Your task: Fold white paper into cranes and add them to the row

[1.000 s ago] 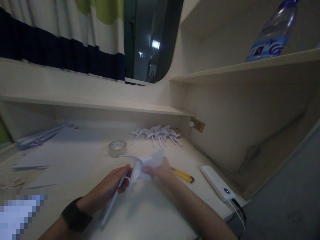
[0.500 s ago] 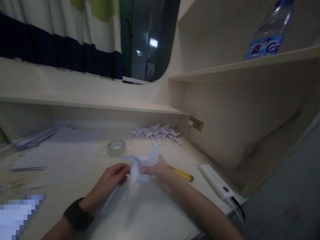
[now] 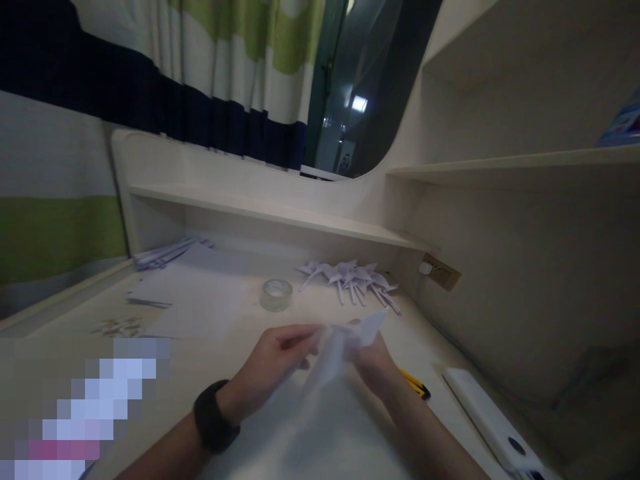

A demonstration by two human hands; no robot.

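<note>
- Left hand (image 3: pixel 275 360): thumb and forefinger closed together on the left edge of a white paper pinwheel (image 3: pixel 333 357).
- Right hand (image 3: pixel 373 360): clamped on the pinwheel's right side, thumb toward the person.
- Pinwheel position: raised between the hands, above the bare near part of the desk (image 3: pixel 330 453); paper blurred, folds hard to separate.
- Change, grip: the left fingertips sit at the paper's upper left edge; a second ago the left hand was lower, with a white stick slanting down past the palm. The stick cannot be made out now.
- Change, view: camera has turned left. The bottle (image 3: pixel 625 123) is cut by the right edge, and more of the curtain (image 3: pixel 240 120) shows.
- Change, cover: the right arm hides more of the yellow cutter (image 3: pixel 415 383); only one end shows.
- Orientation: one blade points up and right, away from the person; a blurred fold trails down and left, toward the person. Long axis of the visible paper is diagonal between these.
- Just beyond the left hand: tape (image 3: pixel 276 303), lying flat.
- Farther back: heap of other pinwheels (image 3: pixel 345 273), stems mostly toward the person.
- Left: sheets (image 3: pixel 200 293).
- Right: power bank (image 3: pixel 485 417).
</note>
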